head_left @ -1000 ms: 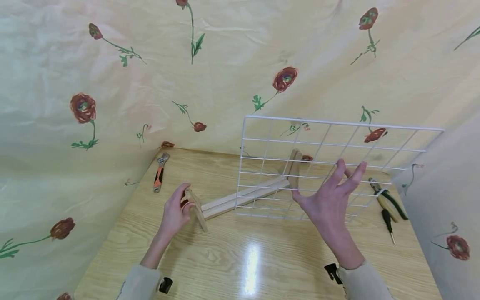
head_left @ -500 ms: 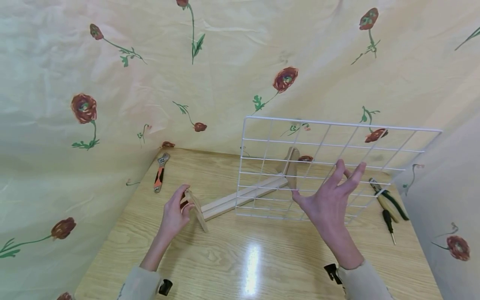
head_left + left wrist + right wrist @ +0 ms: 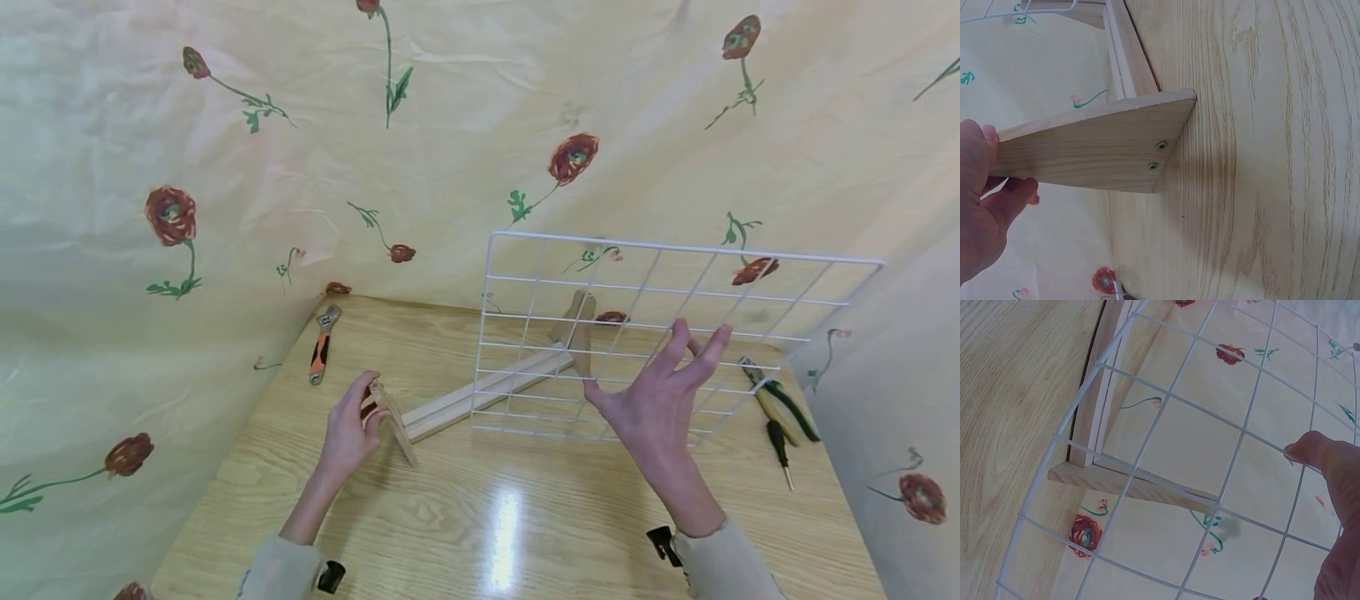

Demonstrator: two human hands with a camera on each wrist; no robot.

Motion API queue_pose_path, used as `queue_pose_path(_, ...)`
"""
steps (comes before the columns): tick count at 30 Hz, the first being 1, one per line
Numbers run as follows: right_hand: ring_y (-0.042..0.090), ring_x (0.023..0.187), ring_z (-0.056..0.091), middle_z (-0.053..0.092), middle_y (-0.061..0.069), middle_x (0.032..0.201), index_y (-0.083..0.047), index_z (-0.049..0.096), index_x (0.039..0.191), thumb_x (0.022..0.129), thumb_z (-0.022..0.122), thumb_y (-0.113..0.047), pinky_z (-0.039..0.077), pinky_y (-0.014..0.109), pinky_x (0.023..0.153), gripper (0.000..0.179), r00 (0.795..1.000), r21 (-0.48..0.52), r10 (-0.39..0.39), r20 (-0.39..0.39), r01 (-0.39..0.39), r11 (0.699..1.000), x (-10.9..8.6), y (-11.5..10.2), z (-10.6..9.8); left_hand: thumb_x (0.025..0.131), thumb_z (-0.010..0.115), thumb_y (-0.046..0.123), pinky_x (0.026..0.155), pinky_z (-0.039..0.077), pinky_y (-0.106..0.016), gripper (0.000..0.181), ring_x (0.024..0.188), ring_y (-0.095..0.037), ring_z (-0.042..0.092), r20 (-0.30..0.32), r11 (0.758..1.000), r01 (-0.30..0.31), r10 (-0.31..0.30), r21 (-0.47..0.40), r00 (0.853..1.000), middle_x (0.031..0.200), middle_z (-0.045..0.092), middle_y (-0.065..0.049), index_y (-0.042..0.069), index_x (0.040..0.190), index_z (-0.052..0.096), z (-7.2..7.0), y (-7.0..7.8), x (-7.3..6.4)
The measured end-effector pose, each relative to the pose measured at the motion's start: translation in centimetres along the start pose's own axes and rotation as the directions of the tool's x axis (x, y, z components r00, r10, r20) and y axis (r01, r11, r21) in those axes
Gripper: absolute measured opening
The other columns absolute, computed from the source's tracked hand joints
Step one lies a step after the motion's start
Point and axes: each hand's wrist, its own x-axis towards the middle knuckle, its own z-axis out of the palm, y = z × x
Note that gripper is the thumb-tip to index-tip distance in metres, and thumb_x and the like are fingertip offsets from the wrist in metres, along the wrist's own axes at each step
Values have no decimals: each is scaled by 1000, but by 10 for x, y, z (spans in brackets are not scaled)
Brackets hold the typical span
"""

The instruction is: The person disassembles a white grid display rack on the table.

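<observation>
My left hand [image 3: 354, 429] pinches the top of a wooden end board [image 3: 1085, 147] between thumb and fingers. The board stands slanted on the table, with two screw heads near its foot. Two pale wooden rails [image 3: 450, 408] run from it to a second end board [image 3: 583, 346] farther right, seen through the wires. My right hand [image 3: 656, 408] holds a white wire grid panel [image 3: 573, 240] upright and tilted, fingers spread across its wires. In the right wrist view the thumb [image 3: 1307, 449] lies on a wire. The grid stands in front of the rails' right end.
An adjustable wrench [image 3: 320, 346] with orange and black grips lies at the back left of the wood-grain table [image 3: 420, 525]. Pliers [image 3: 780, 400] and a black-handled screwdriver [image 3: 777, 450] lie at the right. Flower-patterned cloth [image 3: 450, 150] hangs behind and at the sides.
The far end board has shifted slightly left and back, turning the wooden frame a little. Both hands keep their holds, and the grid has barely moved.
</observation>
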Motion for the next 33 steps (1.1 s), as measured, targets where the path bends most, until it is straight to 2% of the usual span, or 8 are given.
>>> queue_pose_path(6, 48, 125, 30, -7, 41, 146, 2, 13, 150, 50, 100, -17, 52, 62, 73, 133, 999, -3, 26, 22, -26, 1000, 0, 1, 0, 80, 76, -15, 77, 61, -47, 62, 107, -50, 61, 0, 1000, -11, 11, -6, 1000, 125, 56, -30, -6, 135, 48, -1, 0, -1)
queue_pose_path(14, 49, 125, 30, -6, 43, 146, 2, 14, 150, 50, 99, -15, 51, 61, 74, 132, 1000, 11, 20, 11, -20, 1000, 0, 1, 0, 79, 76, -14, 75, 61, -47, 61, 101, -49, 64, -23, 999, -42, 42, 1, 999, 114, 59, -30, -5, 133, 48, 1, 1, -3)
queue_pose_path(21, 47, 127, 29, -7, 42, 146, 1, 12, 150, 51, 99, -15, 51, 62, 77, 133, 999, 14, 27, 17, -27, 1000, 0, 0, 0, 79, 76, -14, 70, 63, -46, 58, 83, -33, 67, -43, 995, -96, 95, -16, 995, 105, 60, -19, -6, 129, 49, 2, -2, -5)
queue_pose_path(27, 48, 126, 30, -7, 42, 146, 1, 13, 150, 51, 100, -15, 51, 62, 76, 133, 999, 9, 26, 21, -27, 1000, -1, -1, 0, 77, 77, -16, 72, 62, -47, 59, 86, -36, 67, -51, 995, -97, 96, -29, 994, 107, 61, -17, -6, 128, 49, 1, -1, -5)
queue_pose_path(33, 48, 125, 30, -6, 42, 146, 2, 14, 149, 51, 99, -15, 51, 62, 74, 131, 1000, 5, 15, 12, -15, 1000, -1, 0, 0, 73, 77, -20, 71, 63, -46, 64, 85, -36, 66, -56, 997, -73, 71, -31, 996, 107, 61, -15, -4, 129, 49, 2, 0, -7)
